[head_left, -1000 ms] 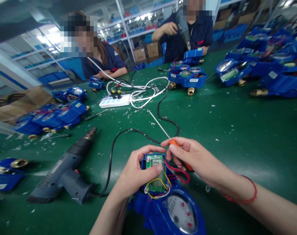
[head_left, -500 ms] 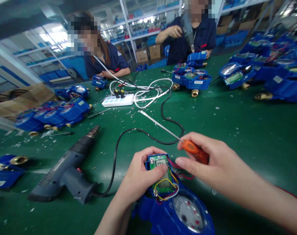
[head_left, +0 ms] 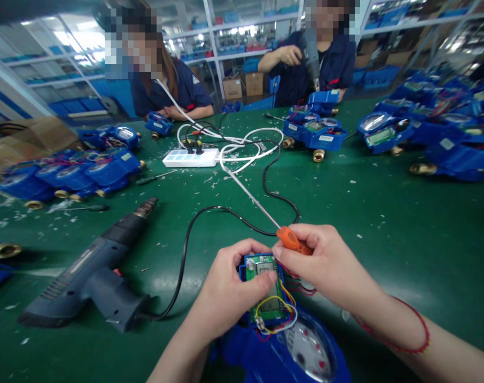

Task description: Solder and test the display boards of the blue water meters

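Blue water meter [head_left: 245, 357], 1 green circuit board [head_left: 265, 265] on top, 2 hands at it
Left hand [head_left: 232, 292] clamps the board down on the meter; right hand [head_left: 325, 266] pinches an orange-handled screwdriver [head_left: 293, 240] just above it. Risks: a slipping shaft could nick the yellow wires [head_left: 276, 314] or scratch the board; the black cord [head_left: 186, 252] of the corded drill [head_left: 86, 279] could snag.

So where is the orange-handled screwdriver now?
In the head view, the orange-handled screwdriver is pinched in the right hand, just above the circuit board that the left hand holds.
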Demonstrator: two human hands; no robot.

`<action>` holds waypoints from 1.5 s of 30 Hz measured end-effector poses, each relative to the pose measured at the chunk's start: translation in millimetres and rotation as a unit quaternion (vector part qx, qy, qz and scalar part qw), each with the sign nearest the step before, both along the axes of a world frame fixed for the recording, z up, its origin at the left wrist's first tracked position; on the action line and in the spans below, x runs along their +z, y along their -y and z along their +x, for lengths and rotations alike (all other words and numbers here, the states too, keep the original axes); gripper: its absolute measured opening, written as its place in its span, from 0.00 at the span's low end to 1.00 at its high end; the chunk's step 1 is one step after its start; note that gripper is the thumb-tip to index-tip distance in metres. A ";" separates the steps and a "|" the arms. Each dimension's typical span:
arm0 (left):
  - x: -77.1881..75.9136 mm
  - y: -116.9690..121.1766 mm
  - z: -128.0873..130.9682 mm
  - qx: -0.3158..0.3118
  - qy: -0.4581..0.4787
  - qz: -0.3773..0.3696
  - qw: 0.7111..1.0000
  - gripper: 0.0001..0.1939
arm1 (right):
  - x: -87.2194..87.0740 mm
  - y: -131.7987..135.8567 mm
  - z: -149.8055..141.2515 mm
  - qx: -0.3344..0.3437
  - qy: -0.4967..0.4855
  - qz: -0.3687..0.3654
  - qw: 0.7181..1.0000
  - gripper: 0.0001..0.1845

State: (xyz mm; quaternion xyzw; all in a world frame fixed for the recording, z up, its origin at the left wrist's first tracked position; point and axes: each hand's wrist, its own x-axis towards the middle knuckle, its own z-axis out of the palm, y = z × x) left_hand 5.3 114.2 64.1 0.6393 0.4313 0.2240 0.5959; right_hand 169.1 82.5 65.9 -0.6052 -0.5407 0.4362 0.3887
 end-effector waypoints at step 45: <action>-5.6 -3.6 -2.7 0.003 0.028 -0.060 0.998 0.11 | -17.4 -0.4 -4.9 -0.002 -0.295 -0.076 0.952 0.22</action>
